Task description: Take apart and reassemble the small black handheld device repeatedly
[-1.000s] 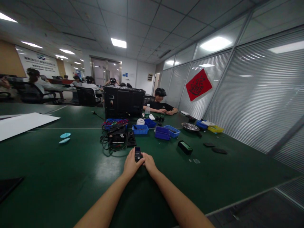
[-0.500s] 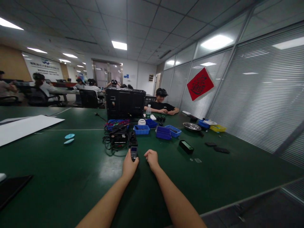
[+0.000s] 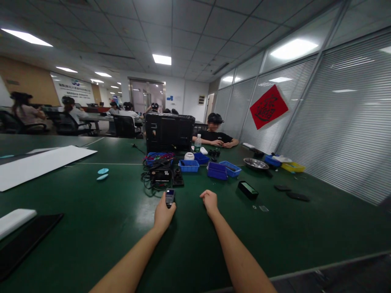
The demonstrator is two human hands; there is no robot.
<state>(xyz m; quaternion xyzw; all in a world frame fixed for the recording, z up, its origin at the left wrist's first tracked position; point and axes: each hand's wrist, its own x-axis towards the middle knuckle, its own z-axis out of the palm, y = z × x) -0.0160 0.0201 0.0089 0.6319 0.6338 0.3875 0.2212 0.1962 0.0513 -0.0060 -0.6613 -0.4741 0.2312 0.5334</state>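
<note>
My left hand (image 3: 164,212) is wrapped round a small black handheld device with a screen (image 3: 170,197), its upper face turned toward me and a bright spot at the screen's top. The exact kind of device is not clear. To the right, above the green table, my right hand (image 3: 210,202) has its fingers curled in a pinch; whatever they hold, if anything, is hidden. The two hands are apart. Just beyond my left hand lie a black box with tangled cables (image 3: 161,176) and a black stand-like part (image 3: 177,177).
Blue bins (image 3: 188,166) and a large black monitor-like panel (image 3: 170,132) stand ahead. A green-topped black box (image 3: 248,189), a metal bowl (image 3: 255,164) and dark flat pieces (image 3: 297,196) lie to the right. Across the table sits a person (image 3: 215,134). White board (image 3: 45,165) lies left.
My hands have moved farther apart, the right hand going rightward. The view has turned a little left, so the table things appear shifted right. The device stays in my left hand.
</note>
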